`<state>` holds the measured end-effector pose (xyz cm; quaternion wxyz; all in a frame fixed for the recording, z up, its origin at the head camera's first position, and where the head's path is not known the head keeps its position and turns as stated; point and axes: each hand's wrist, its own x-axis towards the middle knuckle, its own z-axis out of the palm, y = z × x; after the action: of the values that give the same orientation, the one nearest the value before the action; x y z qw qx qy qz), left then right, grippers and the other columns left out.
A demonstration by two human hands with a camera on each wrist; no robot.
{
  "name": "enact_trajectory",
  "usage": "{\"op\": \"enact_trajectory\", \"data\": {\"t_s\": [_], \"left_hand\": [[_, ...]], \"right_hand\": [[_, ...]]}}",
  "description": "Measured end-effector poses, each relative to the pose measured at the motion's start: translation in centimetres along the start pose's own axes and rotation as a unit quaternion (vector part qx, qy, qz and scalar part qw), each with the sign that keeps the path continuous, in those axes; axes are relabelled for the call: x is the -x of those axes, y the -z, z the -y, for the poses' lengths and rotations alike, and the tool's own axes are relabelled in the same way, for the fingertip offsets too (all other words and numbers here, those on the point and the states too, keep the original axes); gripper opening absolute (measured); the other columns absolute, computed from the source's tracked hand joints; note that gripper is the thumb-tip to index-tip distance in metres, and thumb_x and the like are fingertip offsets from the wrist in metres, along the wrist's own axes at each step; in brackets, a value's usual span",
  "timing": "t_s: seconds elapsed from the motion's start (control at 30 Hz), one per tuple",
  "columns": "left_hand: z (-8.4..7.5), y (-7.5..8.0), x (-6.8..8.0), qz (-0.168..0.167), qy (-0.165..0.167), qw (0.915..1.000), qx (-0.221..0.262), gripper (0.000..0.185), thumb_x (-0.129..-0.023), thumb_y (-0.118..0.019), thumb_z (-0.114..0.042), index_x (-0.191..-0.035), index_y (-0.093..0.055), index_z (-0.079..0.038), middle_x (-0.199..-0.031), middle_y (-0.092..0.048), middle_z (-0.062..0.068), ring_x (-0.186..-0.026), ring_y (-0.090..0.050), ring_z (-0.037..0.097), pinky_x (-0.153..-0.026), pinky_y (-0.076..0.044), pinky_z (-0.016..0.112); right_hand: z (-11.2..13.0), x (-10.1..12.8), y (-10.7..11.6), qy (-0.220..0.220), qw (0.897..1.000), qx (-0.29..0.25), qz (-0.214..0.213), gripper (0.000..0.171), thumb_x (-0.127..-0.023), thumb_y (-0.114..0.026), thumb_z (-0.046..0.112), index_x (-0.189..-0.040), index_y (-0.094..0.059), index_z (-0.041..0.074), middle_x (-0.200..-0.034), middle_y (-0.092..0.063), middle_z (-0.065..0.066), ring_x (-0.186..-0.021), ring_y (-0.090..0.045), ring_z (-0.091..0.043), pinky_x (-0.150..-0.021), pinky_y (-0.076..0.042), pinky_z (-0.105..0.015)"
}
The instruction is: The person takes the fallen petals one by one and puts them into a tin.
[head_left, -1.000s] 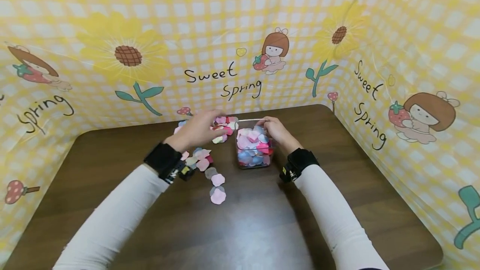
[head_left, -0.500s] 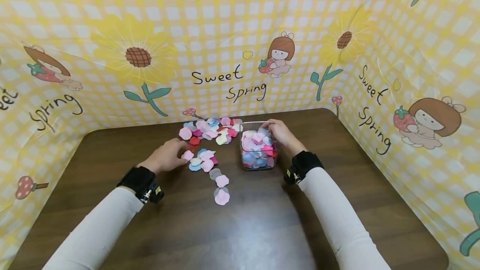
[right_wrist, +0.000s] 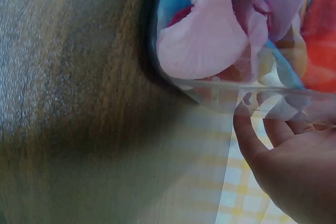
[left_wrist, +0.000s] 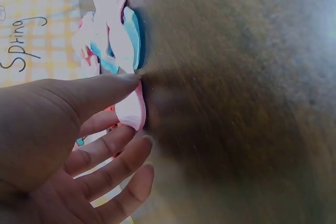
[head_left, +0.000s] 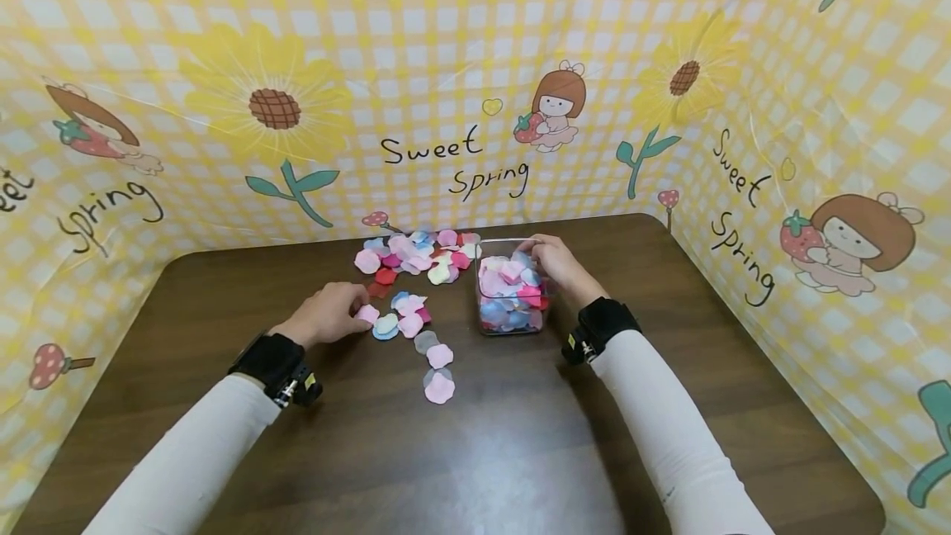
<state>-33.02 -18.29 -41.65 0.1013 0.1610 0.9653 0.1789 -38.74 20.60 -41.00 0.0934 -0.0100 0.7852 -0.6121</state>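
A clear square container (head_left: 513, 322) full of pink, blue and red fabric petals stands mid-table. My right hand (head_left: 551, 257) grips its far right rim; in the right wrist view its fingers (right_wrist: 245, 136) show through the clear container (right_wrist: 220, 92) wall. My left hand (head_left: 355, 312) rests on the table left of the container. Its thumb and forefinger pinch a pink petal (left_wrist: 131, 110) at the edge of a small petal cluster (head_left: 402, 323). A larger heap of loose petals (head_left: 416, 258) lies behind that cluster.
A brown wooden table (head_left: 520, 452) carries everything. A few single petals (head_left: 438, 387) trail toward me from the cluster. Yellow checked cloth walls (head_left: 446, 64) with sunflowers close off the back and both sides.
My left hand has drawn back from the far petal heap beside the container to the nearer small cluster and taken hold of a pink petal. The right hand has stayed on the container.
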Motion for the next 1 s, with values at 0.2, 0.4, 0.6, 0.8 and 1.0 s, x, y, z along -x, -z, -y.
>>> {"op": "enact_trajectory", "data": {"t_s": [0.2,0.4,0.6,0.8,1.0], "left_hand": [[0.0,0.0,0.6,0.003,-0.01,0.9998,0.014,0.029,-0.087,-0.082,-0.018,-0.107,-0.064,-0.006,-0.087,-0.059,0.009,-0.08,-0.053,0.024,-0.069,-0.041,0.037],[0.3,-0.1,0.8,-0.006,-0.038,0.9981,0.047,0.024,-0.088,-0.082,-0.017,-0.098,-0.063,-0.006,-0.077,-0.056,0.007,-0.074,-0.051,0.021,-0.066,-0.039,0.035],[-0.6,1.3,0.9,-0.021,-0.072,0.9952,0.063,0.016,-0.092,-0.078,-0.015,-0.094,-0.067,-0.004,-0.076,-0.06,0.003,-0.073,-0.053,0.019,-0.065,-0.043,0.033],[-5.4,4.6,0.3,-0.088,-0.098,0.9898,0.055,0.011,-0.096,-0.074,-0.022,-0.095,-0.073,-0.011,-0.086,-0.071,0.0,-0.078,-0.063,0.017,-0.069,-0.048,0.035],[-13.0,5.3,-1.4,-0.142,-0.179,0.9729,0.04,0.016,-0.095,-0.075,-0.03,-0.091,-0.071,-0.015,-0.091,-0.072,-0.001,-0.076,-0.063,0.016,-0.069,-0.049,0.035]], "right_hand": [[-0.2,0.0,0.2,0.007,1.0,0.003,0.003,0.039,-0.092,-0.036,0.001,-0.12,-0.064,-0.003,-0.074,-0.039,-0.007,-0.063,-0.032,-0.021,-0.067,-0.033,-0.038],[-0.4,-0.2,0.0,0.015,1.0,0.01,0.0,0.039,-0.091,-0.036,0.0,-0.119,-0.064,-0.005,-0.083,-0.05,-0.004,-0.068,-0.04,-0.018,-0.069,-0.036,-0.034],[-0.3,-0.2,0.0,0.005,1.0,0.011,-0.001,0.039,-0.091,-0.036,0.001,-0.119,-0.063,-0.004,-0.115,-0.058,-0.013,-0.085,-0.047,-0.021,-0.079,-0.039,-0.036],[-0.1,0.0,0.0,0.01,1.0,0.006,0.001,0.039,-0.091,-0.036,0.001,-0.119,-0.063,-0.004,-0.099,-0.055,-0.008,-0.073,-0.041,-0.018,-0.075,-0.038,-0.035],[-0.2,-0.2,0.0,0.011,1.0,0.002,-0.003,0.039,-0.091,-0.036,0.001,-0.118,-0.064,-0.003,-0.081,-0.046,-0.002,-0.066,-0.036,-0.018,-0.072,-0.036,-0.038]]}}
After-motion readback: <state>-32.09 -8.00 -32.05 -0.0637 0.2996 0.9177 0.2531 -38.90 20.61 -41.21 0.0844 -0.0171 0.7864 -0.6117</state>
